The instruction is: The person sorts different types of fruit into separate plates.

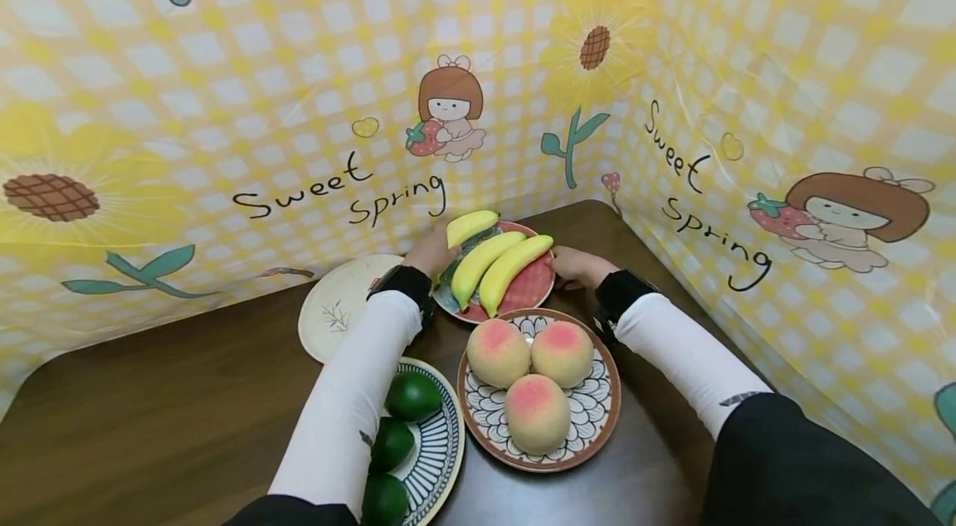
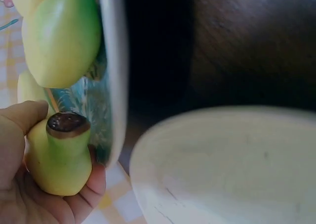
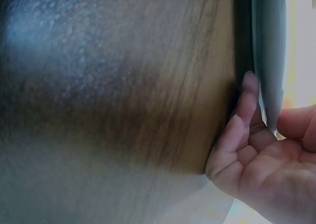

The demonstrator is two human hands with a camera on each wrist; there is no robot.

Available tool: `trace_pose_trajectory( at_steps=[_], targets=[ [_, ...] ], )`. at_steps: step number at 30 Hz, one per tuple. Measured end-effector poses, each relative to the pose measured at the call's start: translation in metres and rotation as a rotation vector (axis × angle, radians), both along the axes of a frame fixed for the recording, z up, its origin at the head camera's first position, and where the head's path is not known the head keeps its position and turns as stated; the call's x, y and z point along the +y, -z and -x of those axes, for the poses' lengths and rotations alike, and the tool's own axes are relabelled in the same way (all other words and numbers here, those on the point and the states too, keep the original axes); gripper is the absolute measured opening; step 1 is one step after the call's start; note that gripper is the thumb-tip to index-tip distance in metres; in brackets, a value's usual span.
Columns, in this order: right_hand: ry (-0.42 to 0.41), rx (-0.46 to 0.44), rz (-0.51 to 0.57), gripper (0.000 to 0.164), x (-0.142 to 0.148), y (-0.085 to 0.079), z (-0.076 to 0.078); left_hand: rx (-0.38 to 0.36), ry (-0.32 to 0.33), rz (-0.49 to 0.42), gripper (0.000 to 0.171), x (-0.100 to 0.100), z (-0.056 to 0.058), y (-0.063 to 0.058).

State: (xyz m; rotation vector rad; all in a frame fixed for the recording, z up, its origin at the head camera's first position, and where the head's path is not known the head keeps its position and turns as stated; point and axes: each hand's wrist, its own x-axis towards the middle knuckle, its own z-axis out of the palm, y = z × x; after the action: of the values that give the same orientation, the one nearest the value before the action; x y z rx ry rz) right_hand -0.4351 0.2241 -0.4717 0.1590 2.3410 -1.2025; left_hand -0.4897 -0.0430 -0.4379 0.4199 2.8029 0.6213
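Note:
At the back of the table, three yellow bananas lie on a plate (image 1: 523, 281) coloured red and blue-green. My left hand (image 1: 429, 250) grips the leftmost banana (image 1: 470, 226) near its dark stem end. In the left wrist view its thumb lies over this banana (image 2: 59, 160), and the fingers curl round the other side, fingertips right at the plate's rim (image 2: 114, 86). At the plate's right edge, my right hand (image 1: 581, 267) pinches the rim. The right wrist view shows its thumb above the rim (image 3: 271, 61) and its fingers (image 3: 232, 132) below.
In front stands a brown-rimmed plate (image 1: 478, 435) with three peaches (image 1: 538, 414). Left of it, a striped-rim plate (image 1: 448, 435) bears dark green fruits (image 1: 413, 396), partly behind my left arm. A cream plate (image 1: 329, 314) lies at back left. Patterned cloth (image 1: 299, 94) walls the table's back and right.

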Motion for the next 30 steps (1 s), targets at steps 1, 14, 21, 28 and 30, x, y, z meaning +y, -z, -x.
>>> trace_pose_trajectory(
  at_steps=[1, 14, 21, 28, 30],
  targets=[
    [0.0, -0.004, 0.003, 0.029, 0.002, 0.002, 0.003, -0.003, -0.004, 0.002, 0.075, 0.001, 0.0, 0.0],
    [-0.033, 0.026, -0.006, 0.027, 0.012, 0.06, 0.034, 0.027, -0.038, 0.027, 0.067, 0.01, -0.009, 0.006],
    [-0.031, 0.035, -0.007, 0.032, 0.023, 0.078, 0.055, 0.017, -0.015, -0.008, 0.066, 0.012, -0.005, 0.005],
    [-0.022, 0.019, -0.004, 0.027, 0.013, 0.039, 0.026, -0.013, 0.034, -0.009, 0.064, 0.013, -0.001, 0.009],
    [0.013, -0.007, -0.036, 0.031, -0.001, 0.009, 0.005, -0.01, 0.041, -0.01, 0.064, 0.014, 0.0, 0.011]
  ],
)
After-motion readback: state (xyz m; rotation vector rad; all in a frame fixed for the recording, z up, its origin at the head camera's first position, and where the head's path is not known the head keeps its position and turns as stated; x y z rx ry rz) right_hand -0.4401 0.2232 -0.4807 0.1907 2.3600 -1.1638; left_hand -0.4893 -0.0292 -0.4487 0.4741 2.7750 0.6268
